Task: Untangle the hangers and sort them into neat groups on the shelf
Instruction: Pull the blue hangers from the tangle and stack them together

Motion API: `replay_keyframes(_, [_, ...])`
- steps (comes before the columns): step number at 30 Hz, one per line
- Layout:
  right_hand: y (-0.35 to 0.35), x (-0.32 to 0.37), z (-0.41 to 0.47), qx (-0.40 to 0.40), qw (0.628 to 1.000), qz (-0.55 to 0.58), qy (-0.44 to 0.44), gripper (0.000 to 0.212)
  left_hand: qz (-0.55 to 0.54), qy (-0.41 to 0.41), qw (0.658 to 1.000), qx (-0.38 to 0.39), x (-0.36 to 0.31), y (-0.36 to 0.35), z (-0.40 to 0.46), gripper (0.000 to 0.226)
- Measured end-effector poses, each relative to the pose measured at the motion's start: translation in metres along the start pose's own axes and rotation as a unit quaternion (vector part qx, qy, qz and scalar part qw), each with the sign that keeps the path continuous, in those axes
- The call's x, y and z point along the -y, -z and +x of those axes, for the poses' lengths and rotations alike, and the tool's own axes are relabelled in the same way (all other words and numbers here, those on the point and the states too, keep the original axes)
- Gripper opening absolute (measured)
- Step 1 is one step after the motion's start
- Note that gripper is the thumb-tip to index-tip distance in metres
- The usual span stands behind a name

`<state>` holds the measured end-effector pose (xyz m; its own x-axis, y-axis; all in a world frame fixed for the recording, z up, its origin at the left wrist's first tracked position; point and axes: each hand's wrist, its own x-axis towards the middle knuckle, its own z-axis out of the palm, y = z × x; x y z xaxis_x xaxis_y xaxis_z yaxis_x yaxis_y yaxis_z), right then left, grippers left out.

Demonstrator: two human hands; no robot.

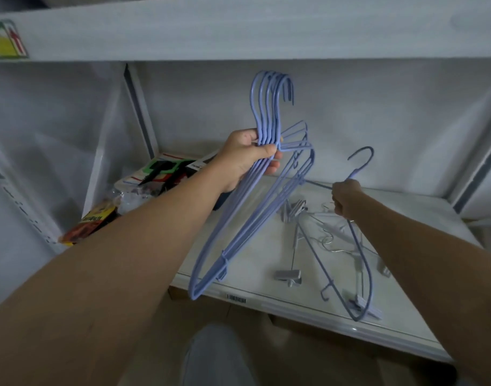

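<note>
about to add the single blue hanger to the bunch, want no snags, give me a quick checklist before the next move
1. Left hand grips the blue hanger bunch at the necks: ok.
2. Bunch hooks aligned, all facing one way: ok.
3. Right hand holds the single blue hanger near its neck: ok.
4. Single hanger free of the grey clip hangers on the shelf: not ok, its lower end lies among them.
5. Snagged on a clip or a wire hook: cannot tell.

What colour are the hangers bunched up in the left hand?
Light blue hangers; the head view shows them clearly.
</note>
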<state>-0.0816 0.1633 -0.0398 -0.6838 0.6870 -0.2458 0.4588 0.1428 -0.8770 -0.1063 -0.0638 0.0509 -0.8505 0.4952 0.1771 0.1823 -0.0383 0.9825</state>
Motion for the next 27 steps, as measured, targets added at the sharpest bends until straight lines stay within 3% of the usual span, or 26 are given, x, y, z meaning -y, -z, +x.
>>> replay_keyframes(6, [0.014,0.011,-0.017,0.042,0.989,0.136,0.042,0.014,0.020,0.008,1.000,0.006,0.003,-0.011,-0.005,0.022])
replay_keyframes(13, [0.011,0.032,-0.031,-0.045,0.983,0.169,0.056,0.033,0.025,0.013,1.000,0.001,0.005,-0.020,-0.005,0.022])
replay_keyframes(20, [-0.005,0.049,-0.055,0.004,0.979,0.192,0.073,0.030,0.030,0.018,0.999,-0.012,0.011,-0.024,-0.003,0.017])
replay_keyframes(24, [-0.019,0.059,-0.068,-0.013,0.985,0.104,0.137,0.025,0.030,0.017,0.999,-0.027,0.017,-0.029,0.000,0.012])
replay_keyframes(27, [-0.032,0.063,-0.079,0.006,0.974,0.168,0.152,0.025,0.035,0.014,0.998,-0.043,0.023,-0.036,0.003,0.020])
